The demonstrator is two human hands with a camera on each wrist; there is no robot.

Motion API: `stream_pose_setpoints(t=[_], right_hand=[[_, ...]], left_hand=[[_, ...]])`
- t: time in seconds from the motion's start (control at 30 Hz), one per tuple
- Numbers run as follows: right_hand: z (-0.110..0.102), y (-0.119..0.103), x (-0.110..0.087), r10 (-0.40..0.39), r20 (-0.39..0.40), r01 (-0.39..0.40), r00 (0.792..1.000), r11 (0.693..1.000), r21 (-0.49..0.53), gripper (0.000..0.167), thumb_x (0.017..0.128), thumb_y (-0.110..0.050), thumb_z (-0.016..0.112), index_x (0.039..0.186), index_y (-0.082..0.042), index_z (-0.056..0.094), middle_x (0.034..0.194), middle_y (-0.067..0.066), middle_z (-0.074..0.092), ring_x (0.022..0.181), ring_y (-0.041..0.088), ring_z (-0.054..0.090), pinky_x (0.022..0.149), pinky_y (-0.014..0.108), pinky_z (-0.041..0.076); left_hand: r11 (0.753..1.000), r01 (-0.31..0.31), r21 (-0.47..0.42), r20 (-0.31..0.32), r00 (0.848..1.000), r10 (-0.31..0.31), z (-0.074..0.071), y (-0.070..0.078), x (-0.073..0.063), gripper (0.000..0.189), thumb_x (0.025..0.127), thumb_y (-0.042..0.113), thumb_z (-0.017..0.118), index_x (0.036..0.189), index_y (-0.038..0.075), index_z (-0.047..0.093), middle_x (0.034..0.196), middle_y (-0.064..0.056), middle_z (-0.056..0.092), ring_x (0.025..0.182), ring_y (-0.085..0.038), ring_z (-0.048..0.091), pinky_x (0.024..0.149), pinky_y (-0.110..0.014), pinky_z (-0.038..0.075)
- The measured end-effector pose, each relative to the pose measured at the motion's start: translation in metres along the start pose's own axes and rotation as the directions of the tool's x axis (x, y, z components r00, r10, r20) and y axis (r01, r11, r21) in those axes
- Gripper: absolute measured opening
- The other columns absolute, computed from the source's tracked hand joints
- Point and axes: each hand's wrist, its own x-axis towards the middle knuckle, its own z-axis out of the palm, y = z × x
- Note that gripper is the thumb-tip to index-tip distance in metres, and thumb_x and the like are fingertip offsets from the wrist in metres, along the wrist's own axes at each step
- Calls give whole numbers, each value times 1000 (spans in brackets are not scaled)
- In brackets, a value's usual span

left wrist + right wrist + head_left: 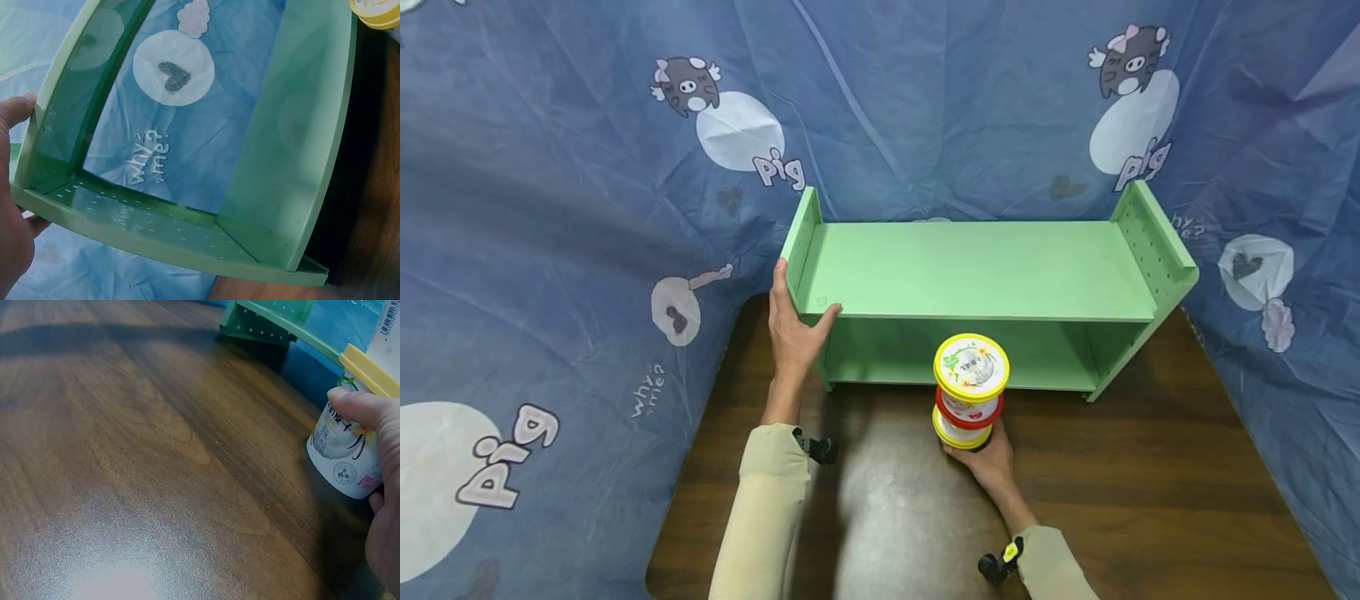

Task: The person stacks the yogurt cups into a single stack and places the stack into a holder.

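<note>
We find a stack of three white printed cups with round lids (pixel 970 397), yellow, red and yellow from top to bottom, in front of a pale green two-tier shelf unit with perforated side panels (pixel 970 268). We record the right hand (pixel 994 463) holding the lowest cup, its thumb and fingers closed round the white wall below the yellow lid. We cannot tell whether the cup's base touches the dark brown wood-grain table (pixel 887 504).

We note the left hand (pixel 793 335) gripping the unit's left front corner: thumb on the upper board's front edge, fingers spread from it along the outer side of the left panel. We see the unit standing on the table, a blue fabric backdrop with pig prints (pixel 940 125) behind it.
</note>
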Motion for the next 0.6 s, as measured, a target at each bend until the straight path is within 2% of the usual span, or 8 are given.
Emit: stream_pose_setpoints(t=[0.6], right_hand=[[-3,1,-3,11,-12,-11,1000,1000,-23,98,65,-17,94,145,-6,40,139,20,55,131,37,52,114,55,38]], left_hand=[[1000,1,3,0,1000,-1,0,-2,0,97,80,20,84,157,13,26,159,-16,39,147,-32,39,118,-51,35]])
